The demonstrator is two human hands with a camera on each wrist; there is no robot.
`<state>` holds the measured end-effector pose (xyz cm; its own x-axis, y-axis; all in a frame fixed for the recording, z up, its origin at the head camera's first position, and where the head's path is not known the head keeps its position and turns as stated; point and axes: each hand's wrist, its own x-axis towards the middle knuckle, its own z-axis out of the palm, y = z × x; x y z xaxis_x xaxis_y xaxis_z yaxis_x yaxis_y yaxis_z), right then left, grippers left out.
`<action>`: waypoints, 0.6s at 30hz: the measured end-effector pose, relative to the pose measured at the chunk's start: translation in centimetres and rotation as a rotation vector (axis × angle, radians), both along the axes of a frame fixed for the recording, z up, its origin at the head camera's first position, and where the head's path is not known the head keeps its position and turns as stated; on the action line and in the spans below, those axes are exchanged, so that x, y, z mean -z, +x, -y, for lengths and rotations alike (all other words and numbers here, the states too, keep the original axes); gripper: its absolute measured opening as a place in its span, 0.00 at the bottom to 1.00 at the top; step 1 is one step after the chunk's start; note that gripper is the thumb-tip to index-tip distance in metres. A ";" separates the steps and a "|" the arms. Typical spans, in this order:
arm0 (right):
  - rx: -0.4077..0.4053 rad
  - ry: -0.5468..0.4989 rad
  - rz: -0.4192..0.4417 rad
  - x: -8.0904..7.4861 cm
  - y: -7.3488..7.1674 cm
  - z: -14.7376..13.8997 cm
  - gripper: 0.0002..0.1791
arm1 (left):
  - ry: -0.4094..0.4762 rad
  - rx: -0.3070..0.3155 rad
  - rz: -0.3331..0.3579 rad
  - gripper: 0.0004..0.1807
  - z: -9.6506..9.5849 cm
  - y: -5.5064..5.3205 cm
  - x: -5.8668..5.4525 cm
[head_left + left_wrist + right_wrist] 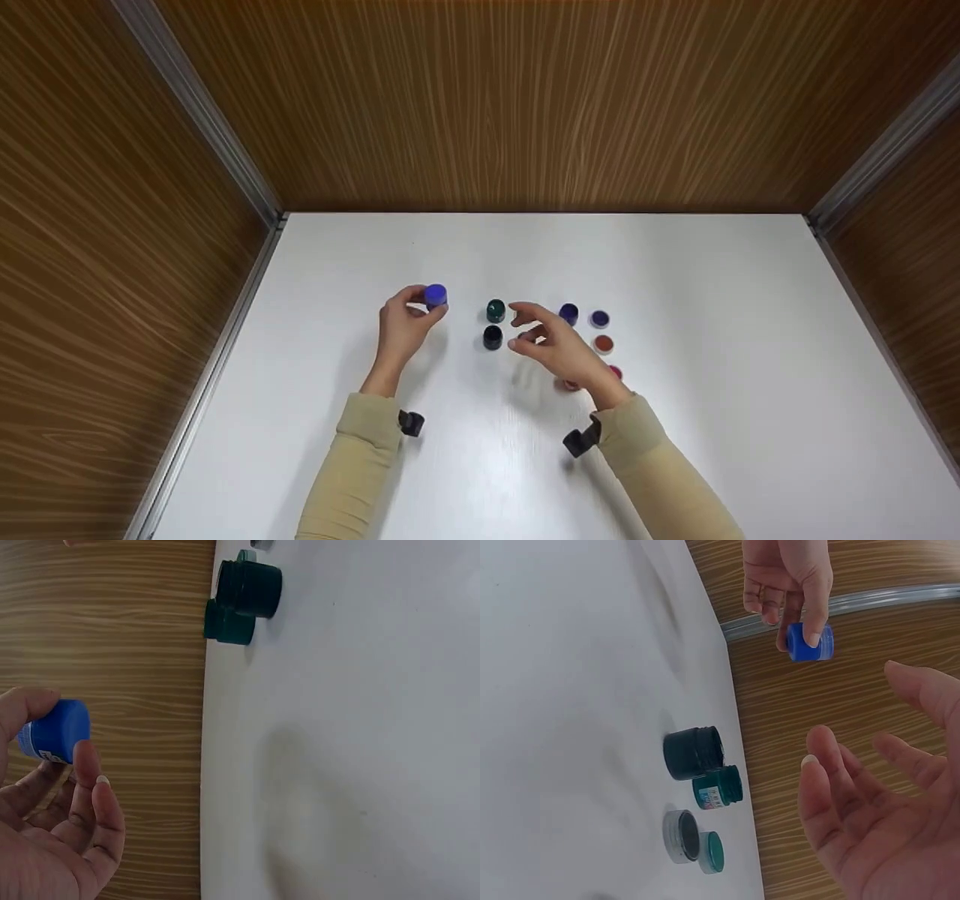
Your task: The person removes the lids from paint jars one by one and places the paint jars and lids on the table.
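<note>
My left hand (405,322) holds a small blue paint jar (436,295) above the table, pinched between thumb and fingers. In the left wrist view, part of a white label shows on the blue jar (58,731). My right hand (559,349) hovers to the right with its fingers apart and loosely bent, nothing between them. Just left of its fingertips stand an uncapped green paint jar (496,310) and an uncapped black paint jar (492,337). The right wrist view shows a dark lid (681,836) and a green lid (712,852) beside these two jars.
Beyond my right hand are an uncapped purple jar (568,313), a purple lid (599,319) and an orange-red lid (603,344). A pinkish-red lid (616,371) and a reddish jar (571,385) are partly hidden by my right wrist. Wood-grain panels (487,105) enclose the white table (720,315).
</note>
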<state>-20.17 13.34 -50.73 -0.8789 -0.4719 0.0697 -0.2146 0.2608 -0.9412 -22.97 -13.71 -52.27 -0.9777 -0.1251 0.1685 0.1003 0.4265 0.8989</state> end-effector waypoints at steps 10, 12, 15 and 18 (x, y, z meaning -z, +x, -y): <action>-0.007 -0.004 -0.042 -1.1 0.1 -0.1 0.31 | 0.029 0.127 -0.077 0.20 -1.2 1.2 -1.0; -0.001 -0.004 -0.038 -1.3 0.2 0.0 0.31 | 0.030 0.149 -0.086 0.20 -1.4 1.4 -0.9; 0.012 0.007 -0.029 -1.5 0.3 0.1 0.32 | 0.022 0.177 -0.100 0.20 -1.8 1.7 -1.0; 0.021 0.023 -0.028 -1.8 0.4 0.3 0.32 | 0.016 0.196 -0.111 0.20 -2.4 2.0 -1.2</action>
